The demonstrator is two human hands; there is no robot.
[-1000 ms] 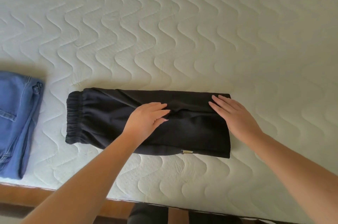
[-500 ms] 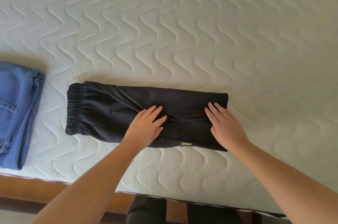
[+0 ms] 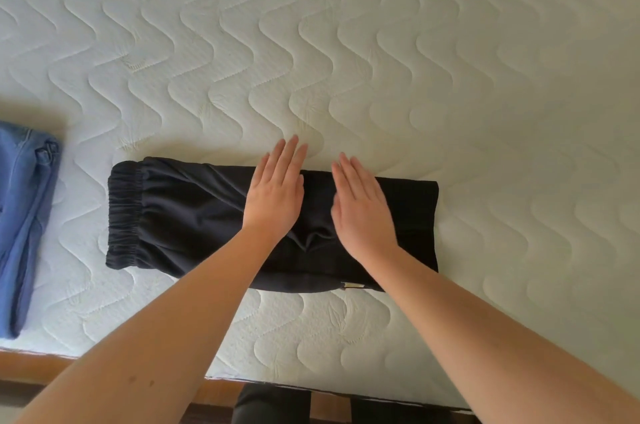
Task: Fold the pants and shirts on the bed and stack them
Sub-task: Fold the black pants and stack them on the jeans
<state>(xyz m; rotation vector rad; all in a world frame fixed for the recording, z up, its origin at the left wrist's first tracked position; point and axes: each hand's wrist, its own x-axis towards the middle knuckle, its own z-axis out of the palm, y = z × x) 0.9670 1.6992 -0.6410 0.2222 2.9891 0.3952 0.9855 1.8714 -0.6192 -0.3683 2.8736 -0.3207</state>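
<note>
Presently: black pants (image 3: 194,215) folded flat near front edge of mattress (image 3: 415,59), elastic waistband leftward. Left hand (image 3: 277,196) and right hand (image 3: 362,212) open, palms down, fingers together on fabric. Blue jeans (image 3: 24,215) folded at left edge

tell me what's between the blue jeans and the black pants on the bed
Nothing: in the head view only a bare strip of quilted mattress separates the blue jeans from the black pants waistband.
</note>
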